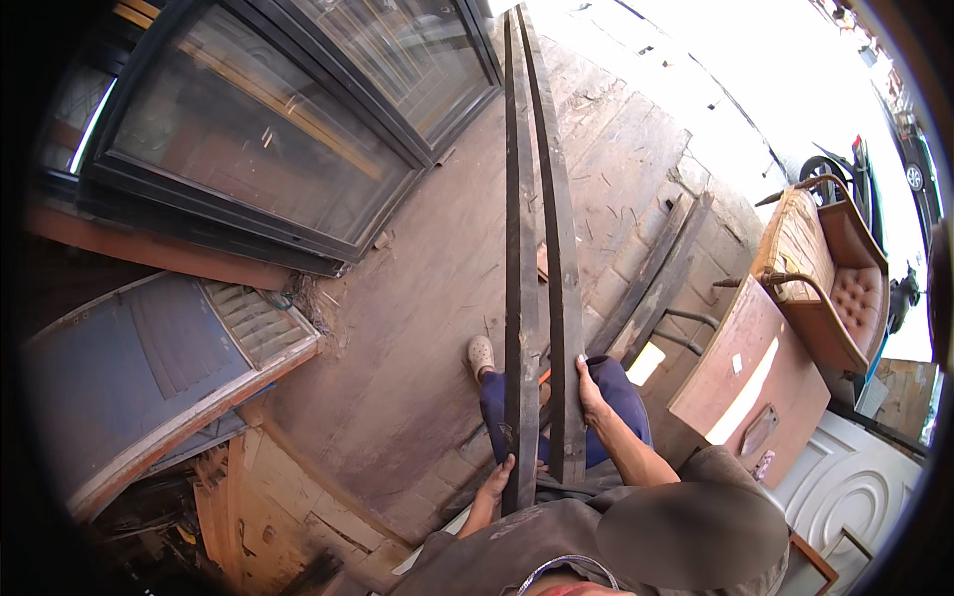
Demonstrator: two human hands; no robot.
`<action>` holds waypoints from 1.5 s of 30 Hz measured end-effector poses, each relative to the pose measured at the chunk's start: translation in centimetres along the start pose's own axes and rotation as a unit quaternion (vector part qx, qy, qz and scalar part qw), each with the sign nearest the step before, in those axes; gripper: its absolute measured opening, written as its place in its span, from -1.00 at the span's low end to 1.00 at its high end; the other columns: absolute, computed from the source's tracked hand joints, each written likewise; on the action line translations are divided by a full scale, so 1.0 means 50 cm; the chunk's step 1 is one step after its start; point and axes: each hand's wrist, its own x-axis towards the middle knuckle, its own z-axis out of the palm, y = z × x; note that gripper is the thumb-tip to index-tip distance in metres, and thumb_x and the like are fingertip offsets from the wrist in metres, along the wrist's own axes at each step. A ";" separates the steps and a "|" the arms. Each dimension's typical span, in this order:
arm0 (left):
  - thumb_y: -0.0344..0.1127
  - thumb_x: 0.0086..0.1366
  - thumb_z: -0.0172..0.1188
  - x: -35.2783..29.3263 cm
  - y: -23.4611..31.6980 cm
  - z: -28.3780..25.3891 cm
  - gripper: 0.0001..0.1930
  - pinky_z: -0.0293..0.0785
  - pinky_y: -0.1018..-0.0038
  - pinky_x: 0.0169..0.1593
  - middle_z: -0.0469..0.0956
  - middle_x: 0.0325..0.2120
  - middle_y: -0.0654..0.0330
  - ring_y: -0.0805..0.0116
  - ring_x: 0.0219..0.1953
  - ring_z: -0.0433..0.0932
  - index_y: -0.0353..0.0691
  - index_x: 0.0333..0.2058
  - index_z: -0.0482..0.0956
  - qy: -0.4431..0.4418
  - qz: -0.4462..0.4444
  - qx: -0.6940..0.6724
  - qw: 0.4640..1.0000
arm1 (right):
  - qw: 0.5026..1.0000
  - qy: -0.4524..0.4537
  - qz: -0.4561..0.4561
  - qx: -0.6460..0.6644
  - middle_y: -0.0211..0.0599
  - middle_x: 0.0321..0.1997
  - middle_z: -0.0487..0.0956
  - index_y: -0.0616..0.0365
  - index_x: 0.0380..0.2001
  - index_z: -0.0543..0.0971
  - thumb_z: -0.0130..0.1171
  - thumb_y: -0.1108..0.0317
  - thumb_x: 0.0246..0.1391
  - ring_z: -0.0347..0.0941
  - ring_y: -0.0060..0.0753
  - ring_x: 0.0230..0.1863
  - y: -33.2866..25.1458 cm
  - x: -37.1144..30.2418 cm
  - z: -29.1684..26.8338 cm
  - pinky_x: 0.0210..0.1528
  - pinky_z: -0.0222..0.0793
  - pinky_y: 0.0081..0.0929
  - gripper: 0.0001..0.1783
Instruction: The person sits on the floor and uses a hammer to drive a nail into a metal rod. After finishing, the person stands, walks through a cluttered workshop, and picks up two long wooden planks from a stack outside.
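Two long dark wooden beams run away from my body, side by side with a narrow gap between them. The left beam (521, 258) has my left hand (492, 484) closed on its side close to the near end, the thumb showing along the edge. My right hand (592, 392) grips the right beam (562, 268) from its right side, somewhat farther from that beam's near end. The fingers under both beams are mostly hidden. Below the beams show my dark blue trousers (628, 402) and one light perforated clog (481, 354).
More dark beams (651, 273) lie on the ground to the right. Glass doors with dark frames (268, 134) stand at the far left, above a worn blue-grey panel (139, 343). A tufted sofa (857, 293), a brown board (755, 382) and a white moulded door (845, 477) stand at right.
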 end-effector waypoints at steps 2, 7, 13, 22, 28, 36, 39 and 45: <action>0.42 0.04 0.05 -0.025 0.036 -0.047 -0.14 0.37 0.41 -0.03 0.50 -0.17 0.12 0.31 -0.14 0.46 -0.29 0.02 0.36 -0.039 -0.007 -0.018 0.999 | 1.000 0.012 0.002 0.021 -0.20 -0.30 0.56 0.26 -0.09 0.48 -0.21 -0.38 0.07 0.49 -0.38 -0.30 0.058 0.067 0.010 -0.21 0.41 -0.43 -0.17; 0.39 0.04 0.08 -0.052 0.065 -0.233 -0.18 0.38 0.42 -0.06 0.52 -0.23 0.16 0.34 -0.19 0.47 -0.29 -0.02 0.39 -0.001 0.002 0.045 0.999 | 0.998 0.051 -0.025 0.002 -0.23 -0.32 0.56 0.21 -0.13 0.50 -0.21 -0.39 0.06 0.49 -0.40 -0.32 0.094 0.107 0.101 -0.24 0.41 -0.48 -0.19; 0.37 0.03 0.12 -0.021 0.053 -0.239 -0.15 0.33 0.40 0.03 0.45 -0.10 0.20 0.36 -0.07 0.42 -0.26 0.07 0.31 0.018 -0.008 0.015 1.000 | 0.992 0.117 -0.040 0.018 -0.14 -0.12 0.53 0.20 0.04 0.39 -0.14 -0.43 -0.01 0.48 -0.33 -0.21 0.157 0.184 0.059 -0.13 0.40 -0.43 -0.11; 0.41 0.03 0.05 0.001 0.014 -0.205 -0.13 0.34 0.46 0.01 0.47 -0.10 0.17 0.38 -0.09 0.44 -0.29 0.05 0.34 -0.015 -0.015 -0.026 0.999 | 0.990 0.114 -0.083 -0.012 -0.14 -0.05 0.48 0.19 0.12 0.32 -0.20 -0.39 0.06 0.45 -0.34 -0.13 0.165 0.164 0.025 -0.10 0.38 -0.43 -0.13; 0.38 0.07 0.05 0.007 -0.112 -0.128 -0.17 0.33 0.45 0.02 0.46 -0.10 0.19 0.38 -0.08 0.42 -0.28 0.05 0.35 0.051 0.013 -0.007 0.999 | 0.989 0.126 -0.049 -0.052 -0.08 0.01 0.46 0.19 0.14 0.31 -0.19 -0.50 -0.06 0.45 -0.26 -0.13 0.212 0.052 -0.097 -0.09 0.36 -0.38 0.00; 0.37 0.12 -0.02 -0.060 -0.240 -0.091 -0.24 0.37 0.40 0.00 0.48 -0.16 0.15 0.34 -0.11 0.45 -0.23 0.00 0.39 0.066 0.023 0.010 0.997 | 0.984 0.165 -0.025 -0.062 -0.01 0.11 0.38 0.29 0.15 0.28 -0.19 -0.50 -0.06 0.37 -0.20 0.03 0.407 -0.139 -0.341 0.09 0.23 -0.39 0.04; 0.38 0.13 -0.03 -0.096 -0.271 -0.085 -0.24 0.34 0.41 0.01 0.47 -0.13 0.15 0.33 -0.09 0.43 -0.22 0.01 0.39 0.096 0.051 0.021 0.994 | 0.986 0.163 -0.030 -0.034 -0.01 0.09 0.40 0.29 0.14 0.29 -0.16 -0.46 -0.04 0.38 -0.23 0.01 0.516 -0.230 -0.374 0.07 0.24 -0.41 0.01; 0.42 0.10 -0.03 -0.205 -0.213 -0.024 -0.20 0.33 0.38 0.03 0.45 -0.09 0.16 0.32 -0.05 0.41 -0.20 0.04 0.37 0.132 0.011 0.072 0.989 | 0.986 0.158 -0.043 0.011 -0.06 0.04 0.44 0.36 0.11 0.30 -0.14 -0.33 0.08 0.38 -0.30 0.01 0.865 -0.305 -0.409 0.08 0.24 -0.47 -0.10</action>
